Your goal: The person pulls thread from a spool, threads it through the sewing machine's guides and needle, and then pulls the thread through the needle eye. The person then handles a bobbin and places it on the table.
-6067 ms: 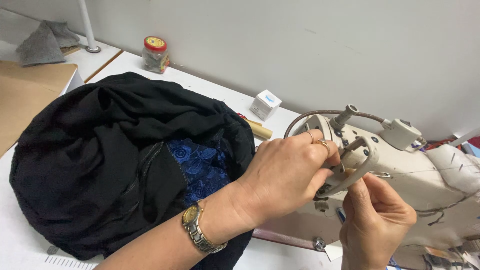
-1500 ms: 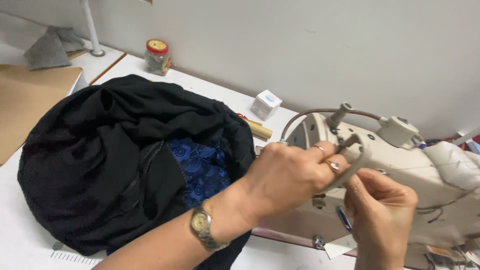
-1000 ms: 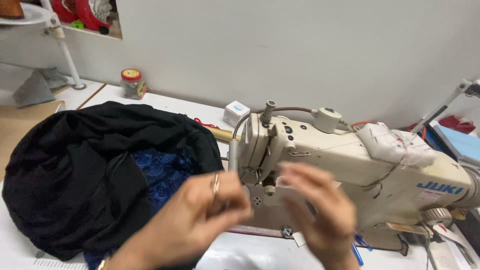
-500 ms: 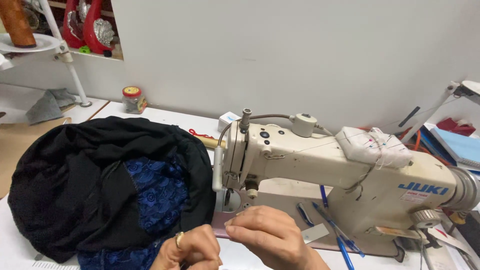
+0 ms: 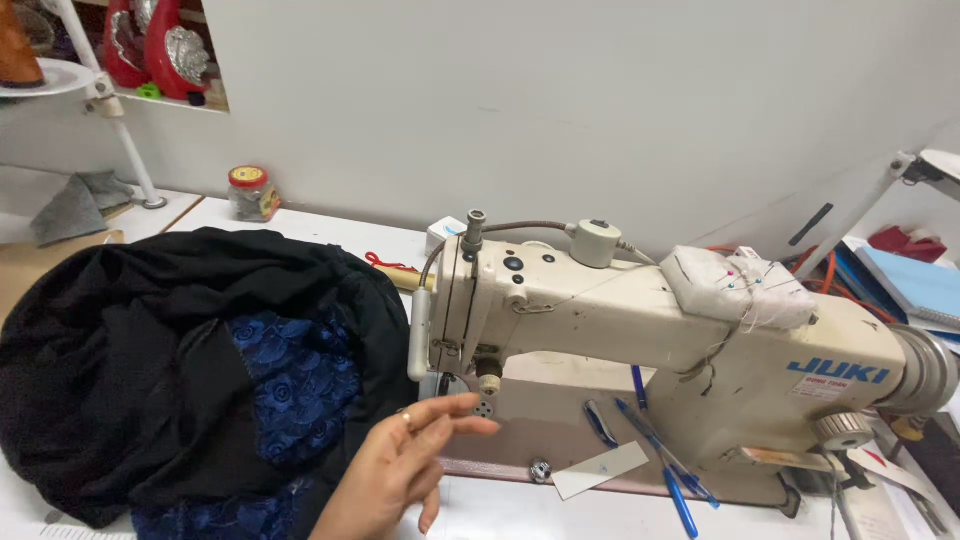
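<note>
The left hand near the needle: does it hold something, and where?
Nothing visible is held: the left hand is open, fingertips reaching to the sewing machine needle area.

Bare left hand (image 5: pixel 395 470) with slim fingers (image 5: pixel 462 404), perhaps a thin gold ring on one, no sleeve visible.

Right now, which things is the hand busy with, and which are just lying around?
In use:
left hand, fingers by the needle area
cream sewing machine
black and blue lace fabric

Lying about:
blue pens
white pincushion
small jar with red lid
paper slip
</note>
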